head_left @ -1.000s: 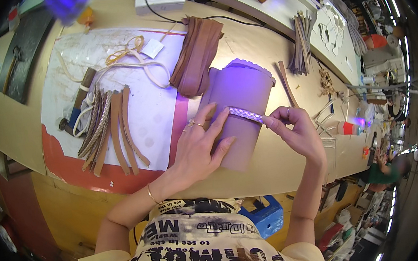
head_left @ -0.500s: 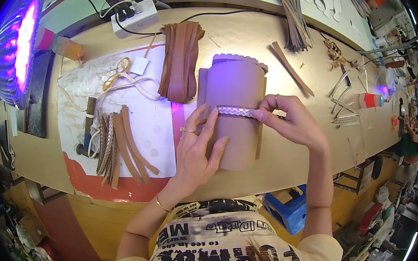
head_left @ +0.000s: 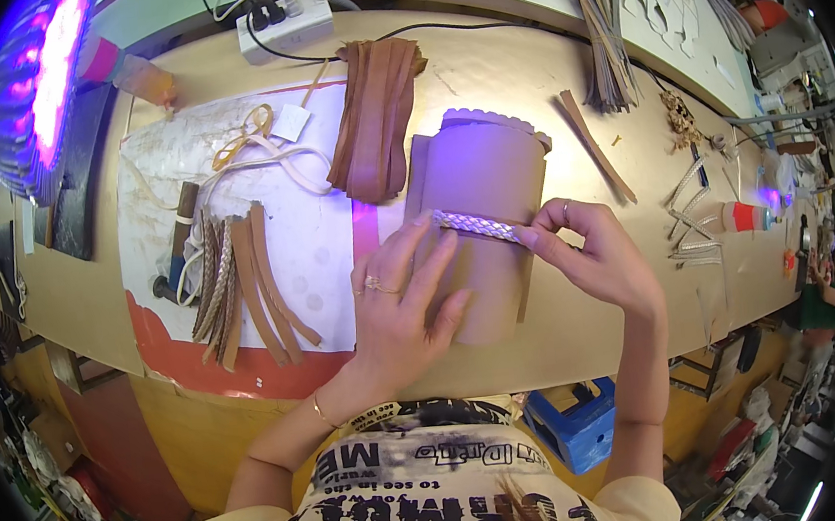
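Note:
In front of me on the table lies a brown sheet-like piece [head_left: 490, 173] with a rounded upper surface and a scalloped far edge. A shiny silvery braided strap [head_left: 477, 225] runs across its middle. My right hand [head_left: 587, 244] pinches the strap's right end between thumb and fingers. Over the left side of the brown piece, my left hand [head_left: 396, 293] has its fingers spread, with fingertips at the strap's left end. Just beyond that hand sits a bundle of reddish-brown leather strips [head_left: 372, 124].
Left, brown and braided strips [head_left: 239, 288], cream cord [head_left: 278, 168] and a dark-handled tool [head_left: 182, 233] lie on white paper [head_left: 322, 260]. A glowing lamp [head_left: 40, 96] hangs far left. Further strips [head_left: 606, 51], silvery braids [head_left: 695, 219] and a red-capped container [head_left: 743, 216] are right.
The view has shifted slightly, so the table things sit a little differently. My left fingers have spread and slid slightly along the strap's left end. The right hand keeps its pinch.

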Demonstrator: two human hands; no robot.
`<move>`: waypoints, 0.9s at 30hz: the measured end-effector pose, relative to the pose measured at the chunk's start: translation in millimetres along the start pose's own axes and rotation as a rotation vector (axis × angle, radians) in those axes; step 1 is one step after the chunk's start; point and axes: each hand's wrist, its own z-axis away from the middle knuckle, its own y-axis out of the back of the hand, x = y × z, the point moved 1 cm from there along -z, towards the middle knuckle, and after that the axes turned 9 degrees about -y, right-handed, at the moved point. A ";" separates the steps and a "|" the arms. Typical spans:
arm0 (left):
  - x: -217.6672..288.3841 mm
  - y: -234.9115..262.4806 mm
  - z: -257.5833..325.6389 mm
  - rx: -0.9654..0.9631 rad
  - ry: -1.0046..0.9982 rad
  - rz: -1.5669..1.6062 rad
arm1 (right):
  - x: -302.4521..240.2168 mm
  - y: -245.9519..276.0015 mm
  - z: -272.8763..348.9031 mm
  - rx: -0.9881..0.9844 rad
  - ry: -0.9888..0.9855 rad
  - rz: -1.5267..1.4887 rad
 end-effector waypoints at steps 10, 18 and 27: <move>5.3 -15.3 1.3 -0.046 0.120 0.346 | -47.3 -6.0 9.6 0.188 0.054 0.414; 4.9 -13.2 -2.8 -0.075 0.108 0.287 | -76.0 -0.4 -3.8 0.077 0.031 0.592; 3.2 -16.0 -3.7 -0.046 0.090 0.264 | -106.2 -24.2 -38.2 -0.034 0.390 0.579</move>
